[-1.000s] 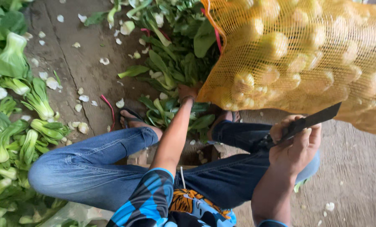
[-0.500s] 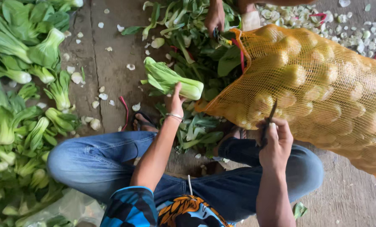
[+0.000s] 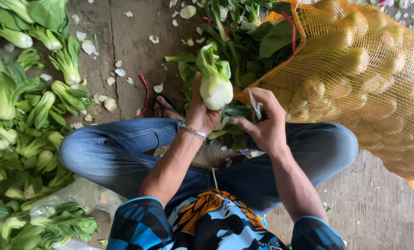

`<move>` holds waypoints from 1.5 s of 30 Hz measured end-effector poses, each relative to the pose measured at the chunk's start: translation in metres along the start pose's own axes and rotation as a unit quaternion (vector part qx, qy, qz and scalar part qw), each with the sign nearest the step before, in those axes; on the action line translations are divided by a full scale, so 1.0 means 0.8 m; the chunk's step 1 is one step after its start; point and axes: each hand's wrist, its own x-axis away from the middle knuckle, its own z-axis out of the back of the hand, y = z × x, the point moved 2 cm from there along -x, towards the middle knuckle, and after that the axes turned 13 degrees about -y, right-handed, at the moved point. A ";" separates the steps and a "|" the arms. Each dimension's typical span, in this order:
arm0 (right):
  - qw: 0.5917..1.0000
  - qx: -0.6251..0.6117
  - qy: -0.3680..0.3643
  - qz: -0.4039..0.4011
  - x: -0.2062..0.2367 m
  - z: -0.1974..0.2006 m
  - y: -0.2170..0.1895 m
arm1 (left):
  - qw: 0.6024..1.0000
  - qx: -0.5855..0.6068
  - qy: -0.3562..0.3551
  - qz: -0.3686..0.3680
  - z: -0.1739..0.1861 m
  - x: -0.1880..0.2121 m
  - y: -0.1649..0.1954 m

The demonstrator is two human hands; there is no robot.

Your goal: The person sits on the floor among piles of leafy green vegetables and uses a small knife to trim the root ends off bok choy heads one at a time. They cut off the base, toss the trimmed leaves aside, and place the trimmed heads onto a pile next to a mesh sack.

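Observation:
My left hand [image 3: 201,113] grips a head of bok choy [image 3: 214,78], its pale cut base turned towards me and its green leaves pointing away. My right hand [image 3: 262,124] is closed on a knife [image 3: 254,104]; only a short stretch of the blade shows above the fingers, just right of the bok choy's base. Both hands are raised above my knees, and I squat in blue jeans with a sandalled foot [image 3: 166,107] on the concrete.
A large orange mesh sack of yellowish produce [image 3: 355,78] fills the right side. Loose leafy greens [image 3: 244,41] lie ahead of me. Many bok choy heads [image 3: 26,115] are heaped on the left, some on clear plastic [image 3: 72,194]. White trimmings litter the concrete floor [image 3: 123,51].
My left hand has lifted a bok choy from the pile and brought it close, base towards me. My right hand has swung the knife from by the sack up to the base.

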 end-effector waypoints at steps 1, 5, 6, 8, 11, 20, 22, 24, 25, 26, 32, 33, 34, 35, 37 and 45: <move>0.999 0.030 -0.003 0.030 -0.003 -0.002 -0.004 | 1.000 0.011 -0.006 0.016 -0.001 0.005 -0.008; 0.996 0.047 -0.029 0.075 -0.006 -0.001 -0.008 | 0.992 -0.045 -0.051 0.109 0.006 0.020 -0.041; 0.995 0.059 -0.033 0.074 -0.005 0.000 -0.006 | 0.988 -0.058 -0.062 0.127 0.008 0.022 -0.047; 0.999 0.019 -0.026 0.024 0.002 0.004 0.003 | 0.980 -0.085 -0.083 0.160 0.009 0.028 -0.051; 0.990 -0.114 0.025 -0.084 0.012 0.010 0.026 | 0.841 -0.508 -0.026 0.185 0.002 0.045 -0.038; 0.983 -0.134 0.041 -0.117 0.019 0.006 0.040 | 0.408 -0.867 -0.053 -0.280 -0.086 0.057 -0.039; 0.990 -0.061 -0.030 -0.126 0.016 0.008 0.033 | 0.502 -0.829 -0.032 -0.245 -0.074 0.045 -0.039; 0.989 -0.043 -0.081 -0.115 0.015 0.022 0.027 | 0.573 -0.788 -0.028 -0.222 -0.058 0.036 -0.032; 0.987 -0.036 -0.107 -0.110 0.015 0.028 0.024 | 0.599 -0.770 -0.033 -0.214 -0.050 0.034 -0.028; 0.991 -0.007 -0.112 -0.079 0.014 0.031 0.021 | 0.625 -0.751 -0.039 -0.207 -0.043 0.032 -0.023; 0.978 0.130 -0.164 0.026 0.007 0.036 0.009 | 0.564 -0.793 -0.083 -0.216 -0.031 0.030 -0.004; 0.974 0.141 -0.174 0.021 0.006 0.037 0.009 | 0.558 -0.796 -0.098 -0.214 -0.031 0.029 -0.001; 0.971 0.153 -0.183 0.016 0.005 0.039 0.009 | 0.552 -0.798 -0.112 -0.213 -0.032 0.029 0.002; 0.973 0.142 -0.183 0.024 0.004 0.041 0.008 | 0.546 -0.801 -0.129 -0.212 -0.031 0.029 0.005; 0.975 0.119 -0.183 0.040 0.004 0.045 0.007 | 0.555 -0.791 -0.154 -0.206 -0.030 0.029 0.009; 0.972 0.119 -0.193 0.053 0.004 0.049 0.008 | 0.528 -0.795 -0.231 -0.189 -0.020 0.028 0.016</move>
